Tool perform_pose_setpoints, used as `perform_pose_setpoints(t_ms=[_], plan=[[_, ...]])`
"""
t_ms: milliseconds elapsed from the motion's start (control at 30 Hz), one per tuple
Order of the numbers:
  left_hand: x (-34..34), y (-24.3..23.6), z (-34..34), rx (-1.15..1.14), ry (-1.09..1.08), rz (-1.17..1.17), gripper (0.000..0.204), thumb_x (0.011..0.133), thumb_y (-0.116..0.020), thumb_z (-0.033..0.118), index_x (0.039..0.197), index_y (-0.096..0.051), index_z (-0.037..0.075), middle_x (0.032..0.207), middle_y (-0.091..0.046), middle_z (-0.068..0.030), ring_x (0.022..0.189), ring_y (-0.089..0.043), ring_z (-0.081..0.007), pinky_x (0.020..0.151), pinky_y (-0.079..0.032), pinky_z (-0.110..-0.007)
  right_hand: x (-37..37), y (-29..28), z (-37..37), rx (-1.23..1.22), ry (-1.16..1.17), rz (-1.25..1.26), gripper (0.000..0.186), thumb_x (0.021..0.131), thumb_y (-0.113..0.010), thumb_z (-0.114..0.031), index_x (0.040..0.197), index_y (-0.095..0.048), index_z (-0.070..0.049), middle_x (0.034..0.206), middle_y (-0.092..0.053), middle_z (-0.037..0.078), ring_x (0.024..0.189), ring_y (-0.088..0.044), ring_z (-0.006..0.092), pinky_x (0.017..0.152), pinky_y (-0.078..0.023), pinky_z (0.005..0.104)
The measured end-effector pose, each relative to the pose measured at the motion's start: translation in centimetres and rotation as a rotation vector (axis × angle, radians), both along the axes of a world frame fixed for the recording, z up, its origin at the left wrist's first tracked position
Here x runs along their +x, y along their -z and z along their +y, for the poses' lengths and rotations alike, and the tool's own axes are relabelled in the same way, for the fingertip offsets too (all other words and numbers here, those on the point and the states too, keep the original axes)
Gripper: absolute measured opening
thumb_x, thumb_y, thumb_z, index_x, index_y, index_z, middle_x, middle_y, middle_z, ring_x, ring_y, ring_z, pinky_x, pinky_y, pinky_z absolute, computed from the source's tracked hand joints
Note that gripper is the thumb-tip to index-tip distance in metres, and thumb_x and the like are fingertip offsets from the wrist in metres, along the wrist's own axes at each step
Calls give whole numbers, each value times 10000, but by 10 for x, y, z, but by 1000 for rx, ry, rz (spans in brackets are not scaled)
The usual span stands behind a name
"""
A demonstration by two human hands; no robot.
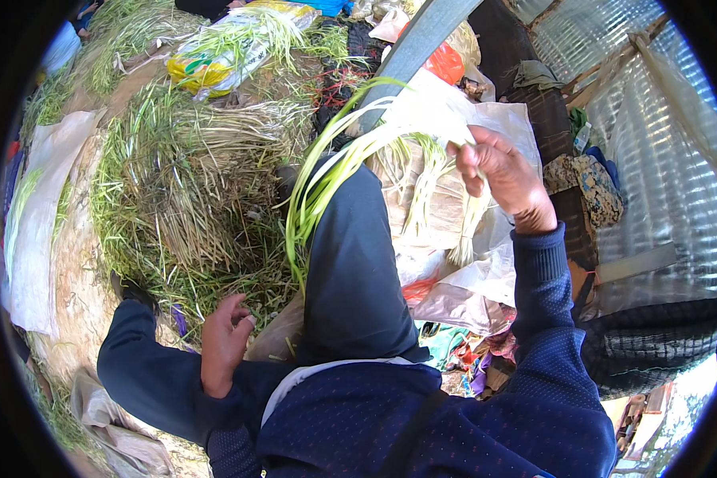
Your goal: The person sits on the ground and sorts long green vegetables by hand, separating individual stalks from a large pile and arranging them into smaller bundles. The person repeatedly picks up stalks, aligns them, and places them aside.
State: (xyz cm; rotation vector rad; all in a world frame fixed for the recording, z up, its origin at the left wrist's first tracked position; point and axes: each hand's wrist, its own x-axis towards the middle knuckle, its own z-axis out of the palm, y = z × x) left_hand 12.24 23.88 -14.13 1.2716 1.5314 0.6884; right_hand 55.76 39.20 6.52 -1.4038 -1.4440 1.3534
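My right hand [502, 174] is raised over the right side, its fingers closed on the pale end of a few long chive-like stalks [358, 147]. They arch leftward, and their green tips hang over my raised knee. My left hand [225, 344] is low by my lap, with thumb and fingers drawn together in a loose pinch; anything between them is too small to make out. A large heap of cut stalks [203, 171], green at its edges and straw-coloured in the middle, lies in front of me. Under my right hand, neat pale bundles of stalks [424, 195] rest on a light sheet [518, 119].
Beyond the heap is a yellow and white sack [215, 60] with greens on top. A grey post [410, 56] slants near the bundles. At right are a corrugated translucent wall [653, 159] and a black ribbed bundle [653, 342]. A white sheet [44, 215] lies at left.
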Motion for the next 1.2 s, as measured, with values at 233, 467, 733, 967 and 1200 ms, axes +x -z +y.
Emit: perform_pose_setpoints(t_ms=[233,467,733,967,1200], plan=[[0,4,4,-71,52,32,427,849,-673,125,1241,-619,-36,902,-714,-165,803,-687,-226,746,-531,-337,84,24,51,-165,-4,202,308,985,-664,-297,1074,-641,-3,729,-561,-29,566,-502,65,489,-427,225],[2,6,10,-157,87,21,414,854,-655,128,1226,-619,-52,889,-705,-162,763,-675,-222,718,-526,-346,125,44,120,-251,127,57,278,1014,-612,-324,1079,-613,-54,728,-501,-59,561,-434,54,498,-392,227],[1,16,19,-219,57,11,404,861,-641,126,1221,-616,-57,864,-691,-158,728,-646,-215,687,-511,-343,144,60,226,-132,462,-290,139,953,-616,-164,860,-572,-71,679,-507,11,539,-466,133,458,-366,294],[0,23,24,-235,82,83,397,859,-647,129,1211,-617,-51,831,-681,-147,726,-647,-208,682,-507,-341,160,170,252,45,689,-222,161,948,-616,-159,854,-550,-46,640,-531,44,479,-504,151,409,-389,329],[3,27,29,-275,111,120,392,856,-659,133,1202,-615,-46,830,-684,-150,726,-659,-226,683,-515,-347,108,340,157,-273,674,-80,181,991,-571,-195,865,-535,-70,637,-490,44,486,-485,175,395,-393,363]])
